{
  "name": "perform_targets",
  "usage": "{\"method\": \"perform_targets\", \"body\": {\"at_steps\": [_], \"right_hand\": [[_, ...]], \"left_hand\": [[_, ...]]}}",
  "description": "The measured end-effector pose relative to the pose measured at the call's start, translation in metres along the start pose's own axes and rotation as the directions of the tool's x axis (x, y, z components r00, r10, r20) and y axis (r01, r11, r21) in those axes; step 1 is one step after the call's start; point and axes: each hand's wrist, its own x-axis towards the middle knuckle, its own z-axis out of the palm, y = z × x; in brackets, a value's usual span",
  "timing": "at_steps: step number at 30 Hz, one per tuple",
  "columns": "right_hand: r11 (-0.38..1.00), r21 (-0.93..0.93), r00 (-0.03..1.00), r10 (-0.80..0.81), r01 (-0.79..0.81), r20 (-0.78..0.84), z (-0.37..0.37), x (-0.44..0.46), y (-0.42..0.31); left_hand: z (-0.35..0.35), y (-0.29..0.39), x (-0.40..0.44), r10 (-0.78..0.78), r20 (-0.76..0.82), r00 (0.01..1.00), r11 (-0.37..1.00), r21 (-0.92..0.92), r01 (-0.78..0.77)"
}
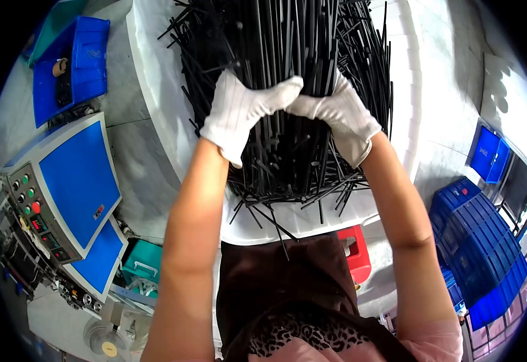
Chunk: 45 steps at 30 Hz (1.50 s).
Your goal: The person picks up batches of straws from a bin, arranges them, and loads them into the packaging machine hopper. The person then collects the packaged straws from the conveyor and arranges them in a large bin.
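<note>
A large heap of thin black tubes (pixel 278 45) lies in a white tray (pixel 403 90) in front of me. Most of the middle tubes run lengthwise away from me, while others at the sides and near end lie crosswise. My left hand (pixel 236 108), in a white glove, grips the left side of a thick bunch of them. From the right, my right hand (pixel 343 114), gloved the same way, closes on that bunch. Both thumbs reach across the top, and their tips meet or nearly meet. The other fingers are mostly hidden among the tubes.
At left stands a machine with blue panels (pixel 79 181) and a button panel (pixel 34 205). Behind it is a blue bin (pixel 88 57). A red stool (pixel 358 256) is by my lap. Stacked blue crates (pixel 480 241) stand at right. Several tube ends overhang the tray's near rim.
</note>
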Motion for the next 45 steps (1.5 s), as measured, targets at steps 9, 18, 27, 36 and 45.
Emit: {"method": "perform_targets", "body": {"at_steps": [9,18,27,36,45], "right_hand": [[0.864,-0.347,0.902,0.237,-0.365,-0.360,0.067,0.027,-0.071],[0.911,0.002,0.767,0.349,-0.413,-0.539,0.070,-0.073,0.030],[0.818,0.199,0.660,0.558,-0.539,-0.503,0.051,-0.111,0.092],[0.935,-0.037,0.820,0.290,-0.353,-0.493,0.000,-0.040,0.091],[0.987,-0.039,0.916,0.131,-0.158,-0.379,0.040,-0.038,0.020]], "left_hand": [[-0.036,0.030,0.023,-0.218,0.043,0.975,0.849,-0.484,0.211],[0.027,-0.002,-0.075,-0.460,0.027,0.887,0.803,-0.413,0.429],[0.065,-0.098,-0.152,-0.523,0.094,0.847,0.847,-0.059,0.529],[0.030,-0.054,-0.037,-0.697,0.142,0.703,0.573,-0.479,0.665],[0.030,0.004,-0.041,-0.570,-0.011,0.821,0.718,-0.493,0.492]]}}
